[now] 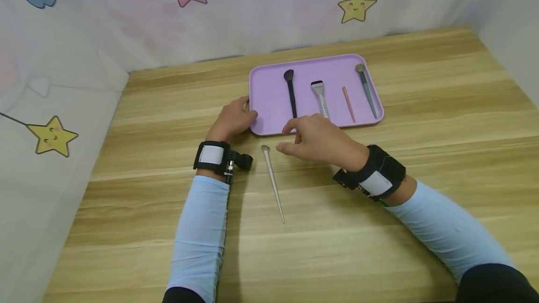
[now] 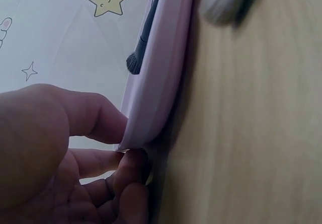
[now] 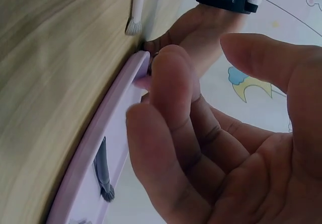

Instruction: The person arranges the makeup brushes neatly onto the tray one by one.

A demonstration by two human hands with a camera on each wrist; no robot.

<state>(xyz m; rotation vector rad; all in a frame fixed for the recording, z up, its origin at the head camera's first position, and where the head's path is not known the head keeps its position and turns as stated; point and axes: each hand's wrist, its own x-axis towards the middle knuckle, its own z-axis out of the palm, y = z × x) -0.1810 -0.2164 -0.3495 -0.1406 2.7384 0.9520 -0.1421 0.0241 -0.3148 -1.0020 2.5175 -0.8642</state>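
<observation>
My left hand (image 1: 233, 118) pinches the left end of a lilac tray (image 1: 269, 102); in the left wrist view the thumb (image 2: 95, 113) presses the rim and the other fingers curl beneath it. My right hand (image 1: 322, 141) hovers by the tray's front edge, thumb apart from loosely bent fingers (image 3: 171, 93), nothing between them. Left of it, a slim makeup brush with a pale handle (image 1: 273, 179) lies on the table. On the tray lie a black brush (image 1: 290, 90), a flat white brush (image 1: 320, 95) partly behind the right hand, a thin pink stick (image 1: 348, 103) and a green-handled brush (image 1: 367, 90).
The wooden table (image 1: 139, 228) meets a white cloth backdrop (image 1: 252, 18) printed with stars along its far side. Another cloth (image 1: 50, 200) hangs at the left. Both wrists carry black strapped cameras.
</observation>
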